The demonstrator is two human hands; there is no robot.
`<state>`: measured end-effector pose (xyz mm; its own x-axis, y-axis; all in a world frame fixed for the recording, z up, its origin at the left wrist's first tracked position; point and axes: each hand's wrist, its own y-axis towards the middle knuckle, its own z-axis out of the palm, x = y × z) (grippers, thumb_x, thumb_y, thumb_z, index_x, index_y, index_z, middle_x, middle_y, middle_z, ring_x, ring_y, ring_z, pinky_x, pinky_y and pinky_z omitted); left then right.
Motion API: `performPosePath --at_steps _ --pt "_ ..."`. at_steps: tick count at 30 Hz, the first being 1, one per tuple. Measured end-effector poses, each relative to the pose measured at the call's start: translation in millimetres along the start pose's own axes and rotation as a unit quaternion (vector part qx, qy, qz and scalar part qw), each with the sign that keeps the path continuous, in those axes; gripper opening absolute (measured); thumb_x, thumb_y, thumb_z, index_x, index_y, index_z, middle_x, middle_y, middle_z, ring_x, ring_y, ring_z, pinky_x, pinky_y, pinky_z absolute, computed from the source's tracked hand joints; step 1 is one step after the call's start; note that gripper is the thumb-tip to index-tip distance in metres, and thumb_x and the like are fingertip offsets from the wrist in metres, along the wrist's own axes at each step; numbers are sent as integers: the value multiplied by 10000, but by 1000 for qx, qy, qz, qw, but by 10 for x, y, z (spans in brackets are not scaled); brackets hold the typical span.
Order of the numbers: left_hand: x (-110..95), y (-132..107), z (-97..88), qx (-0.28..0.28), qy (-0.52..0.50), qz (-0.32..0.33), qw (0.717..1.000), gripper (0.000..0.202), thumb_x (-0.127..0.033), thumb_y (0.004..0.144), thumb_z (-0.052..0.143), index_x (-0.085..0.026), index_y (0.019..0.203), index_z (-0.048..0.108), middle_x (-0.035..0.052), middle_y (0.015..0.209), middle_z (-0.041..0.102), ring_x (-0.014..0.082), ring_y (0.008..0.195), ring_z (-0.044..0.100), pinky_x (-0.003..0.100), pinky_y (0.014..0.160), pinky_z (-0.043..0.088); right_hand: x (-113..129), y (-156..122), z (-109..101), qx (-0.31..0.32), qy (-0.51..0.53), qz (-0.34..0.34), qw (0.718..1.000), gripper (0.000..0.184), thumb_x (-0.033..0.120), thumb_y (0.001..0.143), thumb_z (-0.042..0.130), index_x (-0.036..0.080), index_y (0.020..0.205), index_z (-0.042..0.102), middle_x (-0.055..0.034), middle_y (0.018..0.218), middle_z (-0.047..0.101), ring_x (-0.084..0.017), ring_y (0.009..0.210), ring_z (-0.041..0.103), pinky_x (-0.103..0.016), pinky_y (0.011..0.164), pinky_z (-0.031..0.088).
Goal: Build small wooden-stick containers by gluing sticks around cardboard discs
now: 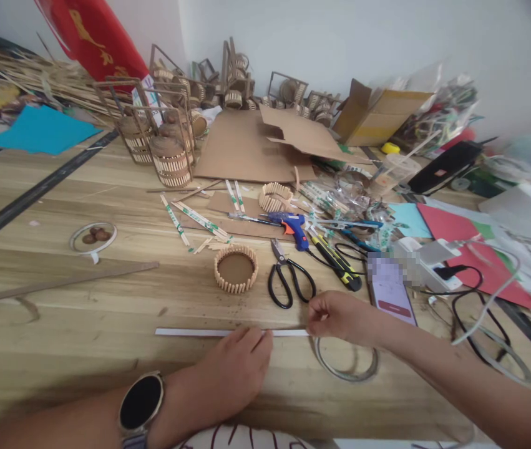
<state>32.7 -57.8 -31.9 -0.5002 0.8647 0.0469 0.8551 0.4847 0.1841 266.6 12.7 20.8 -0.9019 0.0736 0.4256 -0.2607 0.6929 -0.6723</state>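
Note:
A long thin white strip (199, 332) lies flat on the wooden table (106, 312) in front of me. My left hand (232, 374), with a black watch on its wrist, presses the strip down with closed fingers near its middle. My right hand (340, 317) pinches the strip's right end. A roll of clear tape (347, 362) lies just under my right wrist. Behind the strip stand a small round basket of wooden sticks (236, 268) and black scissors (288, 277).
A blue glue gun (291, 226), a yellow-black knife (337, 262), a phone (389, 287), cables and coloured paper crowd the right. Cardboard sheets (256, 146) and stick baskets (171, 159) stand at the back. A tape ring holding brown pieces (93, 237) lies left.

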Motion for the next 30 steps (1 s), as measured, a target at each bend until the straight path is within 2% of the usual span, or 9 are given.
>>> performPosePath --at_steps 7,12,18,23,27,30 --pt "7 -11 -24 -16 -2 -4 1000 263 -147 950 519 -54 1152 659 100 1023 684 214 883 564 308 782 462 -4 -17 93 -49 -55 -15 997 147 157 721 592 185 686 732 -14 724 719 -167 696 633 -225 598 405" --pt "5 -3 -31 2 -3 2 1000 269 -111 946 499 -45 1157 651 108 997 683 211 870 564 310 767 467 18 -11 122 -62 -102 0 993 161 138 729 594 203 691 736 -27 773 730 -186 749 657 -239 631 407" --pt "6 -8 -37 8 -5 4 1000 273 -133 960 496 -52 1173 646 105 1026 686 214 888 567 313 778 472 74 -15 145 -64 -156 31 985 162 144 748 598 218 722 740 -34 805 733 -201 759 668 -250 590 367" --pt "9 -2 -14 1 -9 -1 1000 256 -129 960 493 -66 1136 668 103 1031 686 216 882 563 317 770 467 189 -34 151 -64 -198 54 977 150 167 764 604 209 747 747 -72 840 742 -241 785 679 -266 540 308" --pt "23 5 -52 16 -17 5 1000 215 -138 943 537 -77 1099 671 106 1071 672 220 888 557 324 748 468 273 -47 133 -56 -221 60 972 139 162 769 614 189 737 747 -106 864 748 -269 800 691 -267 528 295" --pt "64 42 -132 46 -27 -8 999 113 -135 906 601 -105 982 678 85 966 667 225 845 561 322 664 463 295 -75 110 -58 -222 46 972 152 150 787 603 191 726 735 -96 857 747 -258 797 692 -266 536 313"
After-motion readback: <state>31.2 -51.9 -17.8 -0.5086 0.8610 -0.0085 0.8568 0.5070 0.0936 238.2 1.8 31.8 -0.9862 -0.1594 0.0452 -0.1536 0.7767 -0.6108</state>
